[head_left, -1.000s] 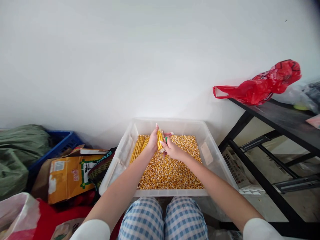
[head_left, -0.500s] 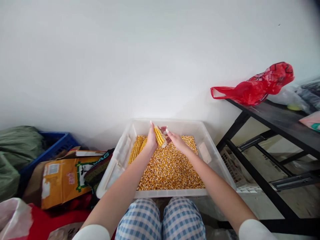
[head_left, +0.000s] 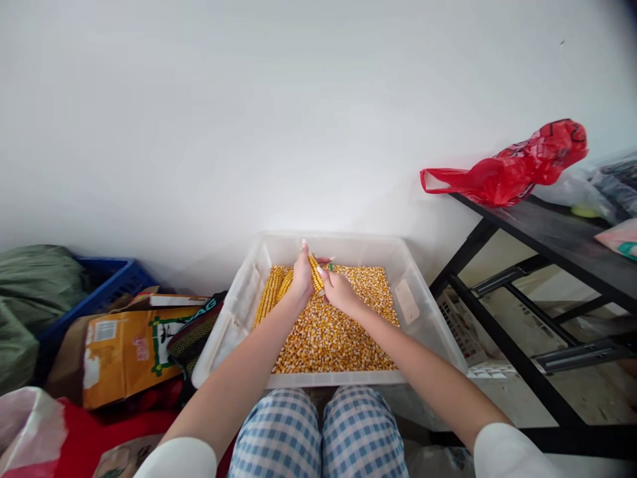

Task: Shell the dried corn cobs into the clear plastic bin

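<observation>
My left hand [head_left: 301,273] is closed around a yellow corn cob [head_left: 315,272], holding it tilted above the tub. My right hand [head_left: 339,289] is closed against the cob's right side, its thumb pressed on the kernels. A small green spot shows beside the right thumb, too small to name. Loose corn kernels [head_left: 333,338] fill much of the translucent plastic tub [head_left: 226,335]. Several whole corn cobs [head_left: 269,295] lie along the tub's left side, partly hidden by my left hand and forearm.
To the left are an orange carton [head_left: 119,355], a blue crate [head_left: 117,275] and a green sack [head_left: 42,292]. A black table [head_left: 557,232] stands on the right with a red plastic bag [head_left: 512,176] on it. A white wall [head_left: 318,119] rises behind the tub.
My right hand has moved left onto the cob, and its spread fingers have closed against it. My left hand keeps its hold. The view has shifted slightly.
</observation>
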Tool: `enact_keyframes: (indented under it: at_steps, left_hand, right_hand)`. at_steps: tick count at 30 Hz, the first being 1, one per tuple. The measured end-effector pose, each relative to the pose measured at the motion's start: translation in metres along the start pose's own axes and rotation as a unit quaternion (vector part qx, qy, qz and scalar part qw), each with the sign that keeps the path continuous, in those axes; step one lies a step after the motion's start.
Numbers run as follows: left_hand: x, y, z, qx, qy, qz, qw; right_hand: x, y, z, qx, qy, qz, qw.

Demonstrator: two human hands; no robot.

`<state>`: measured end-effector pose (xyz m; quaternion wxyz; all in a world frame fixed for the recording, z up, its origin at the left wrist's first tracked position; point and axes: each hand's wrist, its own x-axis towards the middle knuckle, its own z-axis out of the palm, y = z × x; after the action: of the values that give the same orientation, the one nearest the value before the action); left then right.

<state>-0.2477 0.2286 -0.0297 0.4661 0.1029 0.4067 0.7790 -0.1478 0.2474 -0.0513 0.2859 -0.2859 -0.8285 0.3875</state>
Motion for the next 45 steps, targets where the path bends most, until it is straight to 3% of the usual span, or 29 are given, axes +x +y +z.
enact_keyframes:
  at_steps: [5,9,15,20,23,29,33,37,45]
  left_hand:
    - [-0.002,0.003,-0.001,-0.019,-0.065,-0.068,0.995]
    - [-0.002,0.004,0.003,-0.035,-0.07,-0.048,0.996]
    - [0.0,-0.005,0.003,0.04,-0.072,0.027,0.996]
    - [0.0,-0.011,0.002,0.099,-0.064,0.063,0.991]
    - [0.0,-0.011,0.002,0.111,-0.063,0.066,0.99]
    - [0.002,-0.01,0.004,0.061,-0.105,0.042,0.992]
    - [0.003,-0.01,0.005,0.069,-0.084,0.034,0.993]
    - [0.002,-0.015,0.004,0.113,-0.105,0.063,0.986]
    - [0.0,-0.016,0.004,0.136,-0.076,0.05,0.987]
  right_hand:
    - [0.004,0.009,0.005,0.091,0.049,0.097,0.99]
    - [0.009,0.012,0.001,0.196,0.053,0.143,0.969]
    - [0.009,0.002,-0.006,0.094,0.026,0.048,0.994]
    - [0.005,0.001,-0.008,0.049,0.014,0.026,0.998]
    - [0.005,0.004,-0.005,0.045,0.025,0.032,0.998]
    - [0.01,0.013,0.001,0.106,0.097,0.128,0.981]
    - [0.017,0.014,-0.006,0.186,0.053,0.091,0.977]
    - [0.02,0.013,-0.009,0.189,0.022,0.042,0.981]
    - [0.016,0.009,-0.001,0.084,0.064,0.069,0.992]
